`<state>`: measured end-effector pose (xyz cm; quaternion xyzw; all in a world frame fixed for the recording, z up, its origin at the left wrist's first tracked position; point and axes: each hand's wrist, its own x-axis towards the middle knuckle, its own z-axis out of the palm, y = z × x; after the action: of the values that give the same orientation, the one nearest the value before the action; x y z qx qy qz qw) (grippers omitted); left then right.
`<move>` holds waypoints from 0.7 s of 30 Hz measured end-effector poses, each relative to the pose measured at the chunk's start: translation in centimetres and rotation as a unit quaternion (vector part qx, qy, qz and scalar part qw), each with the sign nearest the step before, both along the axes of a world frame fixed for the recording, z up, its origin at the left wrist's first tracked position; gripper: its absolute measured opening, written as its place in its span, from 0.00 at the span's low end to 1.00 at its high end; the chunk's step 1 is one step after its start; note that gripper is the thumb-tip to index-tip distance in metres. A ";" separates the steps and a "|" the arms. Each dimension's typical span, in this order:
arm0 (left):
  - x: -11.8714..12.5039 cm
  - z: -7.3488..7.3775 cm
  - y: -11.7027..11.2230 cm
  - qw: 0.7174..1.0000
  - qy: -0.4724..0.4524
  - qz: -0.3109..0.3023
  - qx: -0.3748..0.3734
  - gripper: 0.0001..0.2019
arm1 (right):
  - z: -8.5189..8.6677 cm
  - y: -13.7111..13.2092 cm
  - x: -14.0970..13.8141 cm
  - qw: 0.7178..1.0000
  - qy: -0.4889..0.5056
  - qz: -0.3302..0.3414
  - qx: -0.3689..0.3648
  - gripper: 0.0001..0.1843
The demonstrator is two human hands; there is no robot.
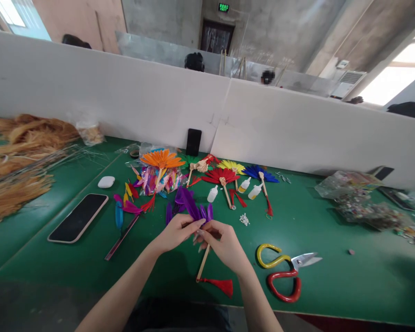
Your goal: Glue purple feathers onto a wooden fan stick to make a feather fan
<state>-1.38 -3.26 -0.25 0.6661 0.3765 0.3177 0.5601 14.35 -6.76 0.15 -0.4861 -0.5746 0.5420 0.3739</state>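
Observation:
My left hand (178, 232) is closed, pinching a large purple feather (190, 203) by its lower end. Close beside it, my right hand (225, 240) is closed around the top of a small feather fan with a wooden handle (203, 263). Short purple feathers (206, 212) stand up from the fan's head, which my fingers partly hide. From the handle's lower end a red tassel (222, 286) trails onto the green table. More purple feathers (170, 212) lie just behind my left hand.
Feather fans in orange (162, 159), red (220, 175), yellow (231, 166) and blue (263, 174) lie behind, with small glue bottles (212, 194) and white beads (244, 219). Scissors (292, 267) rest at right. A phone (79, 218) and ruler (121, 239) lie left. A white partition (152, 97) closes the back.

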 end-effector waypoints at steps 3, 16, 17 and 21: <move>-0.3 -0.4 0.2 0.999 0.024 0.025 0.028 0.21 | 0.1 0.2 -0.2 0.997 -0.057 0.033 0.043 0.12; -2.4 -0.6 0.3 0.983 -0.114 0.066 -0.126 0.21 | 0.1 1.0 -3.7 0.994 0.054 0.073 0.060 0.19; -2.5 -0.6 0.2 0.980 -0.123 0.070 -0.137 0.22 | -0.1 0.9 -3.9 0.994 0.068 0.066 0.051 0.20; -2.4 -0.3 -0.5 0.975 -0.146 0.100 -0.131 0.22 | -0.5 0.0 -4.7 0.993 0.104 0.027 0.041 0.21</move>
<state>-3.75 -3.77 -0.60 0.4923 0.3942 0.4139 0.6565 9.62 -6.80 -0.39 -0.3959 -0.5670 0.5758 0.4363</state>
